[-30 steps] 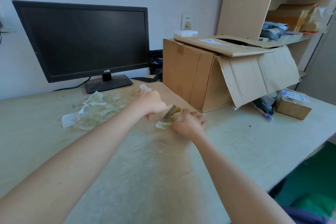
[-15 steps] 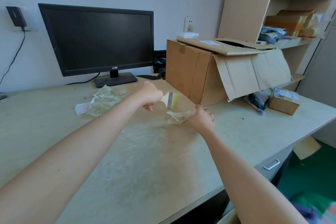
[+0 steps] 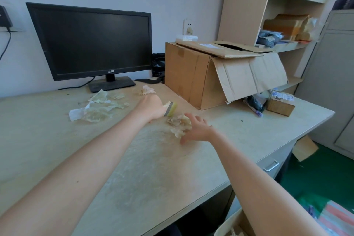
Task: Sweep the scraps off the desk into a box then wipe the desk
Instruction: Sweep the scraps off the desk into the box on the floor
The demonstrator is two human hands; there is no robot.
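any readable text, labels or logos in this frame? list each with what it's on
Nothing can be read for certain.
Monitor: small light logo mid bottom bezel, too blurred to read.
Large cardboard box: white shipping label on the top flap, print too small.
Small cardboard box: white label with blue print on top, unreadable.
Wall socket: no text visible.
Shelf items: no legible print.
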